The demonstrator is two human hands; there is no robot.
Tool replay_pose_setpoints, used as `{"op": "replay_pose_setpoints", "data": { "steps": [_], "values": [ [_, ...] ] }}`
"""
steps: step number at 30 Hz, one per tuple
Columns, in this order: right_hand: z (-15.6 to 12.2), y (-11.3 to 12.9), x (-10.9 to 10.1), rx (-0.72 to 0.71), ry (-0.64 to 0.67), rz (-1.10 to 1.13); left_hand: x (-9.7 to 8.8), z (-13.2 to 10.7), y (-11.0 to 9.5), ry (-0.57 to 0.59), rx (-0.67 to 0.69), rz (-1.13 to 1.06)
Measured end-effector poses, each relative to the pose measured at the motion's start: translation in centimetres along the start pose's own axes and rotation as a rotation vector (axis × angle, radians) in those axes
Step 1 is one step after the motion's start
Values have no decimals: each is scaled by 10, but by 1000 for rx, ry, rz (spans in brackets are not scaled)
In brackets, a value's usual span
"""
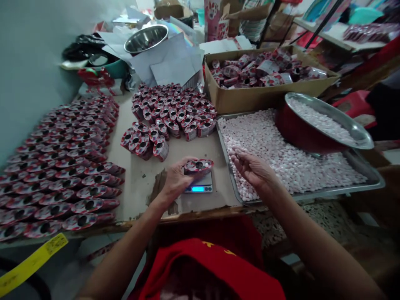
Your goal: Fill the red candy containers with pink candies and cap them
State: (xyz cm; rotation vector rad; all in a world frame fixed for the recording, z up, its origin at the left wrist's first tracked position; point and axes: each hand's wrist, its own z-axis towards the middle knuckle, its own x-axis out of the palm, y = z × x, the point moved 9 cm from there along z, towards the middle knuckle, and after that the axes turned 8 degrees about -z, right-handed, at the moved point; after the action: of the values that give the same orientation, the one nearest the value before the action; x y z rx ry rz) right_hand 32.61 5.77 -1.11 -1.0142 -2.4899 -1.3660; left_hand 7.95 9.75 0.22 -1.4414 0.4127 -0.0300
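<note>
My left hand (pixel 177 180) is closed round a small red-printed packet (pixel 200 166) with an eye-shaped top and a round hole in it. A white piece sits at the hole's edge. The packet is on or just above a small digital scale (pixel 204 182), whose display (pixel 198 189) glows blue. Over the left side of a metal tray (pixel 233 177) is my right hand (pixel 254 168), palm partly turned up, fingers loosely curled and apart. I make out nothing held in it. Small white candy-like pieces (pixel 259 129) cover the tray.
A red metal basin (pixel 300 129) of white pieces rests tilted on the tray. Rows of similar packets (pixel 78 166) stand at the left, with another group (pixel 171 104) behind the scale. A cardboard box (pixel 237 98) of packets and a steel bowl (pixel 146 39) are farther back.
</note>
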Motion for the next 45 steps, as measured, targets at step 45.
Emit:
{"op": "replay_pose_setpoints", "data": {
  "steps": [45],
  "values": [
    [-22,30,63,-102,243,-781,-4,-9,-62,-113,299,305]
  ]
}}
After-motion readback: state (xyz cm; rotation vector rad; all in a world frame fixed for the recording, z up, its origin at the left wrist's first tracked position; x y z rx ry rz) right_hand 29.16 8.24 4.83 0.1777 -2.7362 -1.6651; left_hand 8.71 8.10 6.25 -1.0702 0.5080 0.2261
